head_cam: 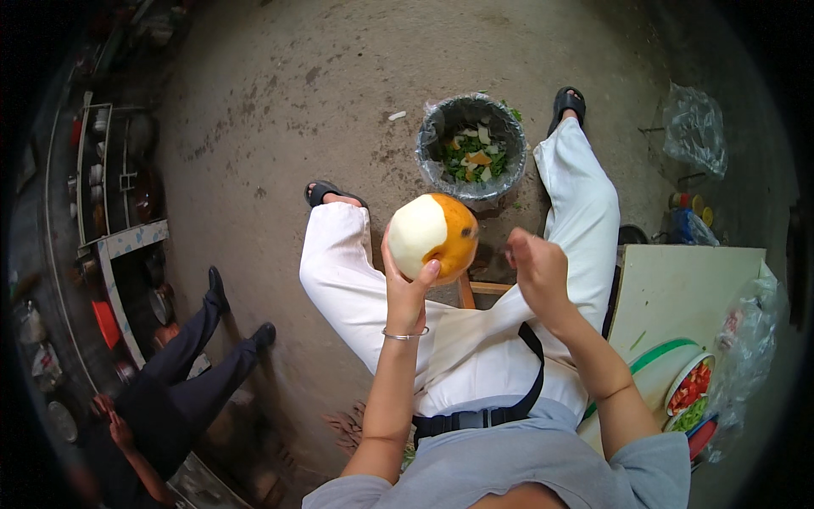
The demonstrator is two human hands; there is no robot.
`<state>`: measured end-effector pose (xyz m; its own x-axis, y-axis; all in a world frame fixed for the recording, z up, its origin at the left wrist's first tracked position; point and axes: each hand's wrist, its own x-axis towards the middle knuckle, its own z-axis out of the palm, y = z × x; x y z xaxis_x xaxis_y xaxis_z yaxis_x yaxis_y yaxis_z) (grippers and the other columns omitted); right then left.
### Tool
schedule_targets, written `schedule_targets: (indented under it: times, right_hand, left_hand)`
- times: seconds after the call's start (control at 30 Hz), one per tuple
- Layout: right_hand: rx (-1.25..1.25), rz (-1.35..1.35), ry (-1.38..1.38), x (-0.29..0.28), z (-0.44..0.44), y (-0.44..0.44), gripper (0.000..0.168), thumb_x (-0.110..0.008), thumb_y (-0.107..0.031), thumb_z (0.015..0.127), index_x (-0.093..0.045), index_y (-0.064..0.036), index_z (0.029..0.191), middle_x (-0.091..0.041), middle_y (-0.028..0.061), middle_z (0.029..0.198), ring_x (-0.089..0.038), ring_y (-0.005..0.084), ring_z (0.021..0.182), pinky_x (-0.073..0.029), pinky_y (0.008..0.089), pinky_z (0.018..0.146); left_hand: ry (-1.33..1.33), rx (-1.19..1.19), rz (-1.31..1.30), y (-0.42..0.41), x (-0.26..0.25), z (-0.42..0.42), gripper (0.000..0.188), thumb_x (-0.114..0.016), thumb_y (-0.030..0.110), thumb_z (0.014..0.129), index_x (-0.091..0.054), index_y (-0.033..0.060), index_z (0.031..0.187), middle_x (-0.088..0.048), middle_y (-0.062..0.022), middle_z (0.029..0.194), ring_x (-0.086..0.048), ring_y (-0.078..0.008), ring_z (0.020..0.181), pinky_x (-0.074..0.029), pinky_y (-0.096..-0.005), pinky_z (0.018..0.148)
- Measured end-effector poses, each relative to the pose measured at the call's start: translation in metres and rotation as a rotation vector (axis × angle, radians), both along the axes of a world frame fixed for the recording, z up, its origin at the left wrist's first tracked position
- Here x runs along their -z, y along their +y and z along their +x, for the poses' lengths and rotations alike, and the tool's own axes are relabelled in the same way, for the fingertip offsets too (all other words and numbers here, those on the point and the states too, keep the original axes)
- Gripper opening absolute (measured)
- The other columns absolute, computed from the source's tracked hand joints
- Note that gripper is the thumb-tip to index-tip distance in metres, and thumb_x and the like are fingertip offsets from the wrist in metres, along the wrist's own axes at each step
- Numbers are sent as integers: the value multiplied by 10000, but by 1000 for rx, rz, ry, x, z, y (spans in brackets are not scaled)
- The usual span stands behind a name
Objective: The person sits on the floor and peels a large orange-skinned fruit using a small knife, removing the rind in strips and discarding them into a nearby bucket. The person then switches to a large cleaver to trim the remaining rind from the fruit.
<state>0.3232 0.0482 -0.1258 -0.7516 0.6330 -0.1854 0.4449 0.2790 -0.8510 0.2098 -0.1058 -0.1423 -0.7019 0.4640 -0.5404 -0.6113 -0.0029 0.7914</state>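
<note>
My left hand (407, 278) grips a large round melon or squash (434, 238) from below and the left, its thumb across the front. The left part of it is peeled to pale flesh; the right part keeps orange skin with a dark spot. To the right, apart from it, my right hand (537, 273) is raised with curled fingers. Its fingertips are blurred, so whether it holds something small cannot be told. Just beyond the fruit stands a bin (471, 147) lined with clear plastic, with green leaves and pale and orange peelings in it.
At right is a pale tabletop (683, 286) with a bowl of cut red pieces (690, 385), chopped green pieces (690, 415) and a plastic bag (744, 356). Another person (184, 382) stands at left beside kitchen shelves (137, 235). A pale scrap (397, 116) lies on the concrete floor.
</note>
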Motion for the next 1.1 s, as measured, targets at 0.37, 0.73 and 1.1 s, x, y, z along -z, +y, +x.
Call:
schedule_targets:
  times: [0.37, 0.73, 1.1]
  right_hand:
    - [-124, 302, -128, -11, -21, -13, 430, -467, -362, 925, -552, -97, 597, -522, 99, 528, -542, 280, 487, -379, 386, 438]
    - [-48, 547, -251, 30, -59, 21, 570, -388, -490, 935, -614, -97, 588, -565, 131, 521, -576, 330, 481, -433, 412, 425]
    - [117, -532, -137, 132, -37, 42, 618, -349, -578, 935, -644, -36, 936, -659, 73, 759, -495, 118, 503, -381, 241, 488]
  left_hand:
    - [131, -216, 7, 11, 5, 26, 914, -754, 151, 666, -223, 96, 1408, -356, -69, 1318, -373, -213, 1227, -332, -347, 1035]
    - [101, -230, -4, 0, 10, 20, 858, -710, 133, 683, -234, 96, 1396, -390, -72, 1286, -387, -204, 1215, -326, -347, 1032]
    - [-41, -14, 102, -7, 15, 25, 784, -687, 271, 741, -265, 70, 1370, -430, -82, 1281, -463, -202, 1175, -424, -359, 965]
